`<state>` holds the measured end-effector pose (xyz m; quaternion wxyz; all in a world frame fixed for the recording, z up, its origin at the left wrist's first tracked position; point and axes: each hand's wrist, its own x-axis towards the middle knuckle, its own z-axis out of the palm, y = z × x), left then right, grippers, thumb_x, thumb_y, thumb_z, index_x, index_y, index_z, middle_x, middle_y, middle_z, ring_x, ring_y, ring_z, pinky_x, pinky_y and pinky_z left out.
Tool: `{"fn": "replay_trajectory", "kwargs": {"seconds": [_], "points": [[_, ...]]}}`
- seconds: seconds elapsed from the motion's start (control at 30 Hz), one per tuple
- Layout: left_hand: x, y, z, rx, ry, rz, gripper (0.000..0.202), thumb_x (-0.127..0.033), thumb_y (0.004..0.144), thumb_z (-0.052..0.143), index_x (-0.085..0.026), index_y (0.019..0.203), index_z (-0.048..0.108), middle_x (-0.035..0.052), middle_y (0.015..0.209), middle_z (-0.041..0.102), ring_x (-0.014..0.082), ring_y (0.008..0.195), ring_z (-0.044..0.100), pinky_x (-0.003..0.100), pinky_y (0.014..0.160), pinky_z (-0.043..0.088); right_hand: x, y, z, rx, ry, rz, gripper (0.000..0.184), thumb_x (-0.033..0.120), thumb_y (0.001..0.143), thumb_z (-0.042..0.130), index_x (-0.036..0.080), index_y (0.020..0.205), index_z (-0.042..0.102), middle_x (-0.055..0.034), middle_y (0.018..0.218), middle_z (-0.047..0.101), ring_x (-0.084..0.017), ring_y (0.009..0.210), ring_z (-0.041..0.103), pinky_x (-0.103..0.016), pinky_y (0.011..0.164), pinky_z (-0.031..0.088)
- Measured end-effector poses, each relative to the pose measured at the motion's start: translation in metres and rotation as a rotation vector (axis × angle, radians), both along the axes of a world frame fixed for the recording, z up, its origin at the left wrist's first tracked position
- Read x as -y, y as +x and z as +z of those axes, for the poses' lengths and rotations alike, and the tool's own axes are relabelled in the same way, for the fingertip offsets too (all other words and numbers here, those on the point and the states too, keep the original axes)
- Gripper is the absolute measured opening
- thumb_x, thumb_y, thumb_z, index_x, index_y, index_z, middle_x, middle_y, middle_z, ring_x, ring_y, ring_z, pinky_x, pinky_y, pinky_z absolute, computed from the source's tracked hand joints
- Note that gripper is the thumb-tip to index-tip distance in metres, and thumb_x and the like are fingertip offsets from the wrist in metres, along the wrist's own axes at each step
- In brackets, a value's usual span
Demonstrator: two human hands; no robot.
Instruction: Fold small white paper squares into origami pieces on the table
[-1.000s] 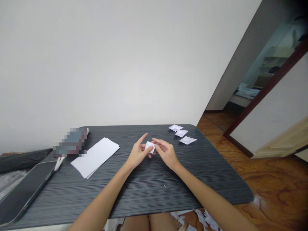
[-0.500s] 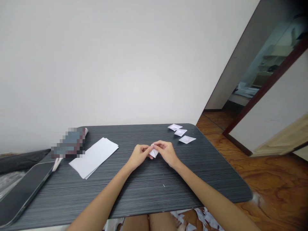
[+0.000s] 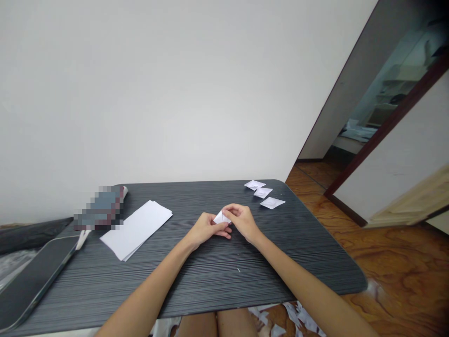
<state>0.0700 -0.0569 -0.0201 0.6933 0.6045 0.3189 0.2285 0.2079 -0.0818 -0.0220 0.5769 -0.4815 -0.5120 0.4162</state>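
Scraps [image 3: 278, 330] of white paper lie below the near edge of the table, beside the person's bare legs [image 3: 198, 324]. The table [image 3: 210, 292] has a dark, finely striped top with rounded corners, and a thin white sliver [image 3: 239, 270] rests on it in front of the hands. At the near left lies a dark flat slab [image 3: 38, 281] with a pale rim, a white strap [image 3: 83, 238] just beyond its far end.

Near the middle, both hands meet on one small folded paper [image 3: 220, 218], held up over the table. The left hand [image 3: 205, 229] has its thumb along the paper's near side, the other fingers partly hidden behind and below — they are closed on it. The right hand [image 3: 242, 221] pinches the upper right of the paper between thumb and fingertips; its remaining fingers are curled together.

To the left of the hands, well apart from them, white sheets [image 3: 136, 230] lie in a slightly uneven stack. Next to them sits an object [image 3: 105, 206] blurred into squares — what it is cannot be told. Toward the far right corner, three folded diamonds [image 3: 272, 202] of white paper lie near one another. Behind the table stands a plain pale wall [image 3: 175, 93]; to its right is brown floor [image 3: 403, 262], with shelves [image 3: 389, 89] farther back.
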Motion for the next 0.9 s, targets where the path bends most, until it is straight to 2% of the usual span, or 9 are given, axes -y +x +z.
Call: {"fn": "replay_trajectory", "kwargs": {"seconds": [0.17,0.27,0.37,0.53,0.6,0.77,0.83,0.9], "points": [[0.0003,-0.0034,0.0022,0.027,-0.011,-0.103,0.028,-0.031,0.064,0.064,-0.005,0.074,0.059,0.0124,0.073,0.067,0.0187,0.063,0.064,0.03,0.067,0.05,0.0026,0.0049,0.0054,0.038,-0.092,0.189,0.018,0.03,0.062,0.063,0.013,0.068,0.062,-0.0016,0.061,0.061,-0.01,0.052,0.052,-0.021,0.048,0.038],[-0.0003,-0.0046,0.0033,0.043,-0.017,-0.123,0.028,-0.029,0.064,0.064,-0.005,0.077,0.058,0.0119,0.071,0.067,0.018,0.063,0.064,0.028,0.065,0.05,0.0028,0.0063,0.0056,0.003,-0.116,0.166,0.019,0.031,0.062,0.063,0.012,0.065,0.062,-0.0002,0.056,0.058,-0.008,0.048,0.048,-0.02,0.043,0.033],[-0.0009,-0.0043,0.0053,0.05,-0.011,-0.097,0.029,-0.028,0.065,0.065,-0.005,0.081,0.059,0.0109,0.07,0.066,0.0163,0.06,0.063,0.024,0.06,0.049,0.0017,0.0061,0.0051,-0.067,-0.113,0.134,0.02,0.032,0.062,0.063,0.013,0.063,0.061,0.0007,0.054,0.056,-0.007,0.046,0.043,-0.019,0.041,0.029],[-0.0013,-0.0036,0.0089,0.111,0.018,-0.029,0.031,-0.035,0.072,0.055,-0.005,0.076,0.061,0.011,0.069,0.065,0.0137,0.056,0.062,0.016,0.045,0.042,-0.0011,0.0071,0.0048,-0.158,-0.089,0.09,0.02,0.033,0.062,0.063,0.013,0.065,0.062,0.0008,0.056,0.056,-0.007,0.046,0.043,-0.02,0.042,0.032],[-0.0015,-0.0037,0.0096,0.12,0.017,0.007,0.035,-0.039,0.074,0.052,-0.004,0.073,0.061,0.0118,0.068,0.065,0.0138,0.055,0.061,0.017,0.044,0.042,-0.001,0.0081,0.0049,-0.17,-0.098,0.103,0.019,0.031,0.062,0.064,0.014,0.07,0.063,0.0003,0.06,0.058,-0.007,0.047,0.045,-0.02,0.042,0.032],[-0.0029,-0.0029,0.0098,0.103,0.084,0.056,0.041,-0.043,0.076,0.047,-0.004,0.069,0.06,0.0097,0.059,0.062,0.0116,0.043,0.056,0.019,0.038,0.039,0.0012,0.0084,0.0047,-0.2,-0.124,0.241,0.026,0.022,0.057,0.068,0.015,0.08,0.06,-0.0007,0.072,0.061,-0.009,0.057,0.052,-0.019,0.048,0.039],[-0.0034,-0.0021,0.0093,0.102,0.141,0.135,0.039,-0.042,0.075,0.048,-0.005,0.069,0.06,0.0075,0.056,0.061,0.0111,0.041,0.055,0.02,0.039,0.04,0.0014,0.0078,0.0042,-0.223,-0.107,0.211,0.025,0.022,0.056,0.069,0.015,0.078,0.058,-0.0002,0.071,0.06,-0.009,0.057,0.053,-0.02,0.05,0.042],[-0.0036,-0.0017,0.0081,0.1,0.219,0.207,0.036,-0.04,0.073,0.052,-0.006,0.076,0.059,0.0058,0.056,0.061,0.0117,0.043,0.055,0.022,0.043,0.044,0.0013,0.0069,0.0035,-0.24,-0.099,0.163,0.024,0.023,0.057,0.068,0.015,0.076,0.056,-0.0001,0.071,0.06,-0.009,0.056,0.054,-0.021,0.051,0.044]]}}
